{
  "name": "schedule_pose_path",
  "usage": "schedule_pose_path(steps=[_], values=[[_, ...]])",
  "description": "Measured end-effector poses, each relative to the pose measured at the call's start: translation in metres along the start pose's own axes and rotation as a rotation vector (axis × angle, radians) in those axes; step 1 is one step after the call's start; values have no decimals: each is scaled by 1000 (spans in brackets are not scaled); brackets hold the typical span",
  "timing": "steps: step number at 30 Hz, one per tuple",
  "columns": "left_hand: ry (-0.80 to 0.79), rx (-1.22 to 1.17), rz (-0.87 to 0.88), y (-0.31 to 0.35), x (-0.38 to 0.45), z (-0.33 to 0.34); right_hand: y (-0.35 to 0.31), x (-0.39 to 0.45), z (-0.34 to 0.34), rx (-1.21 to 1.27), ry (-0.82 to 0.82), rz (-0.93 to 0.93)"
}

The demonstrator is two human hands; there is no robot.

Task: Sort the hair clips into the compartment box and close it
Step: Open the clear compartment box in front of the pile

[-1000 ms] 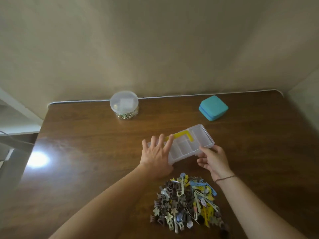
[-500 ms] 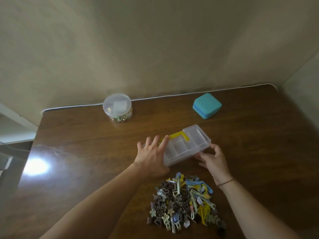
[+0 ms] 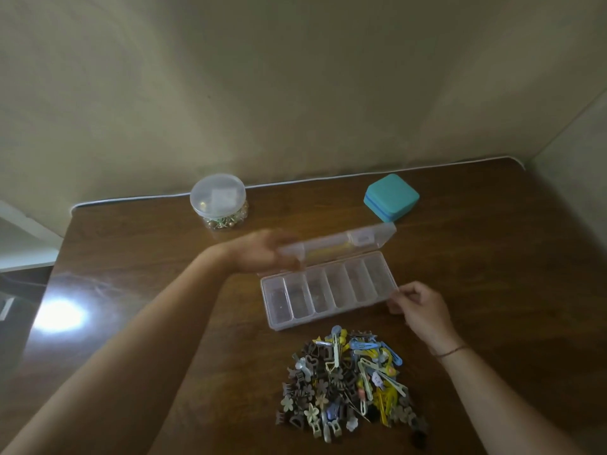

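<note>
Now, step in hand: opening the box; sorting had not begun.
Table (image 3: 476, 290): dark wood, carrying everything.
Box (image 3: 328, 292): clear, lying mid-table, its six compartments apparently bare.
Lid (image 3: 341, 246): swung up behind the box, partly raised.
Hair clips (image 3: 348, 379): mixed heap just in front of the box, none sorted.
Left hand (image 3: 259, 252): blurred, fingers on the lid's left end; whether curled round it, I cannot tell.
Right hand (image 3: 418, 305): pinched the box's right front corner.
Next move, likely: lay the lid flat, then pick one clip from the heap.
</note>
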State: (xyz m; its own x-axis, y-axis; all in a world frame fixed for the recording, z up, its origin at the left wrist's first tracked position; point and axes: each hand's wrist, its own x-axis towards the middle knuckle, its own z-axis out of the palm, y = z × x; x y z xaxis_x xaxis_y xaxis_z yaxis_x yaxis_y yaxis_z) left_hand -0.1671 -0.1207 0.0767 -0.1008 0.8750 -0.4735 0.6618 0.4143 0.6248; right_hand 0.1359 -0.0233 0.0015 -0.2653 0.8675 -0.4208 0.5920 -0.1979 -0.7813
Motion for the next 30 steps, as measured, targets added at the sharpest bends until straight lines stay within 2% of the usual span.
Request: schedule_pose_path(steps=[4, 7, 10, 12, 15, 18, 21, 25, 27, 30], values=[[364, -545, -60, -37, 6, 0, 6, -3, -8, -24, -26, -43], [449, -759, -110, -59, 18, 24, 9, -12, -11, -41, -19, -69], [557, -881, -131, -71, 26, 53, 19, -24, -12, -301, 80, -185], [573, -979, -109, -75, 26, 69, 23, -35, -5, -542, -25, -339], [583, -1022, -57, -79, 24, 85, 22, -43, 14, -755, -192, -511], [621, -1008, -10, -80, 19, 96, 16, -40, 30, -918, -182, -592], [662, -968, 67, -79, 20, 111, 12, -35, 34, -952, -195, -620], [710, -785, 191, -80, 20, 122, 12, -33, 34, -869, -204, -644], [695, -803, 227, -81, 21, 126, 16, -35, 29, -891, -182, -702], [657, -859, 261, -86, 19, 133, 3, -52, 22, -649, -192, -815]])
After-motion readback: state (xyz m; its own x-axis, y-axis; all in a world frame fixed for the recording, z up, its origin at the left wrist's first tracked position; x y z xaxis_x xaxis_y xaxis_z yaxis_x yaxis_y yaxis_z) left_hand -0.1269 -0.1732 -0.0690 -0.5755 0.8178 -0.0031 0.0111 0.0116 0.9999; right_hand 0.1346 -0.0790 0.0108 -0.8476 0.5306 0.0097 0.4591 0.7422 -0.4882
